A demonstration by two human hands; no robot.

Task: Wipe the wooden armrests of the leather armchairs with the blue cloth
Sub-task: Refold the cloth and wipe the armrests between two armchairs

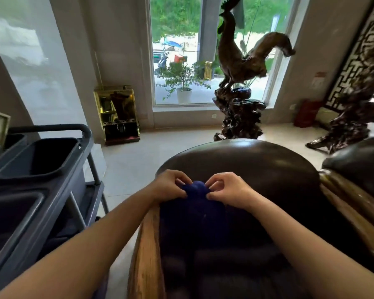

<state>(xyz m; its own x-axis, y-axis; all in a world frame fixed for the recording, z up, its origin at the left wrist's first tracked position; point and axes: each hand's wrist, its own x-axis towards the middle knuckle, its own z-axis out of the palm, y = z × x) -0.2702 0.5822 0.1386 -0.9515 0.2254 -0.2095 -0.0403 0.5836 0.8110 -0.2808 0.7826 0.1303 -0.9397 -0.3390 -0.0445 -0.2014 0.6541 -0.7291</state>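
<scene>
A dark leather armchair (242, 160) fills the lower middle of the head view, seen from above. Its left wooden armrest (146, 251) runs down from below my left hand. The right wooden armrest (350, 214) slopes along the right side. Both hands pinch the top edge of the blue cloth (195, 203), which hangs down over the seat. My left hand (170, 185) grips its left corner and my right hand (227, 188) grips its right corner, fingers closed. A second leather armchair (358, 160) shows at the right edge.
A grey cleaning cart (52, 169) with dark bins stands close on the left. Beyond the chair are a carved wooden rooster sculpture (240, 83), a gold cabinet (117, 114) by the wall, another root carving (350, 124) and a tall window (181, 50).
</scene>
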